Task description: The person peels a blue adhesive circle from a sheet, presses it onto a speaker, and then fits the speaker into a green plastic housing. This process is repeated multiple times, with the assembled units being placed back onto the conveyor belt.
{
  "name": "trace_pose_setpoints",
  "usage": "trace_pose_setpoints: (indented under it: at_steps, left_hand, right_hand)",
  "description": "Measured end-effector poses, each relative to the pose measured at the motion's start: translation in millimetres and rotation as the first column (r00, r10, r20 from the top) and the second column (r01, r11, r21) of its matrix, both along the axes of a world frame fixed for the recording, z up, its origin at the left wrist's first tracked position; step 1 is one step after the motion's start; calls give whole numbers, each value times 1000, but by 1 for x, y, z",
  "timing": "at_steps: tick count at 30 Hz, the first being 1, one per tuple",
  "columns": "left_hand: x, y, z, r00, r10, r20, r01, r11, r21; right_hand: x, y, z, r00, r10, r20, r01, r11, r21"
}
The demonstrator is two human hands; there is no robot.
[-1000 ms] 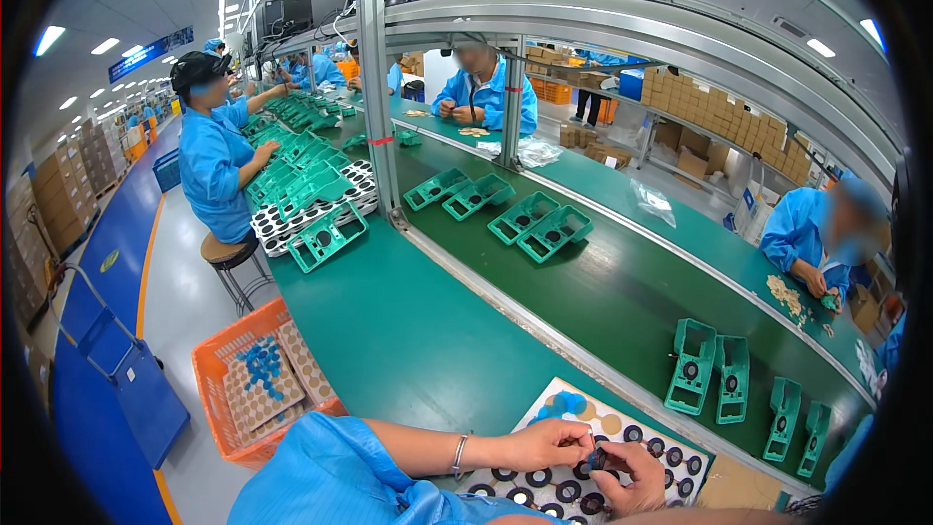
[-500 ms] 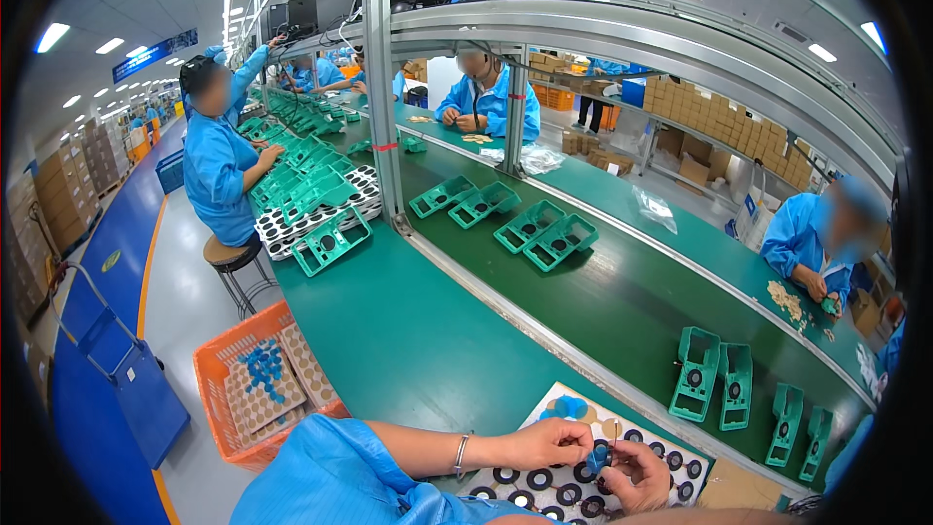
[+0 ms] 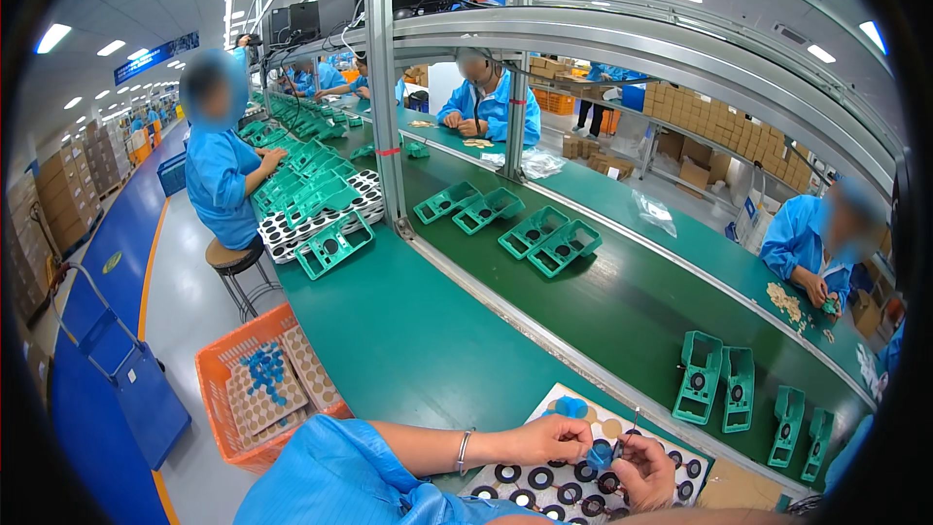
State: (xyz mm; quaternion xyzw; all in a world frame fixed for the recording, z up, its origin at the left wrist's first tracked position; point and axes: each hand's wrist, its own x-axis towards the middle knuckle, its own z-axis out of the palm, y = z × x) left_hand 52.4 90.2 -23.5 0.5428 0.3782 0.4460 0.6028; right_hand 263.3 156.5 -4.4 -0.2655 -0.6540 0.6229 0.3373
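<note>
My left hand [image 3: 549, 440] and my right hand [image 3: 645, 472] meet over a white tray [image 3: 559, 402] of black ring-shaped parts [image 3: 541, 477] at the lower edge of the view. Between the fingertips of both hands is a small blue part [image 3: 600, 454]. My right hand also pinches a thin dark tool that points up from the fingers. Another small blue part [image 3: 571, 407] lies on the tray just beyond my left hand. My left forearm wears a bracelet and a blue sleeve.
Green plastic frames [image 3: 549, 244] ride the dark green conveyor belt [image 3: 622, 301], more at the right [image 3: 717, 379]. An orange crate [image 3: 255, 381] with cardboard sheets and blue parts stands at my left. Co-workers in blue sit along the line [image 3: 222, 170], [image 3: 486, 102], [image 3: 814, 243].
The green frames have travelled toward me along the belt. My hands stay together over the tray, and the blue part now shows between the fingertips.
</note>
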Motion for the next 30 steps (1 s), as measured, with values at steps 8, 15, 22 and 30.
trace_pose_setpoints:
  at_steps: [8,15,22,30]
  left_hand:
    - [-8,-3,13,883,303,-357,-252,950,182]
    - [-11,19,18,492,621,-610,-158,753,639]
    - [-16,13,24,339,620,-708,-56,764,643]
    - [-17,11,23,207,679,-704,66,709,702]
  right_hand:
    - [0,11,11,1000,18,-22,-20,998,-63]
    - [6,21,22,994,-65,-89,57,994,-94]
    - [9,18,17,993,-35,-114,26,997,-79]
    - [7,15,19,996,-12,-88,8,999,-51]
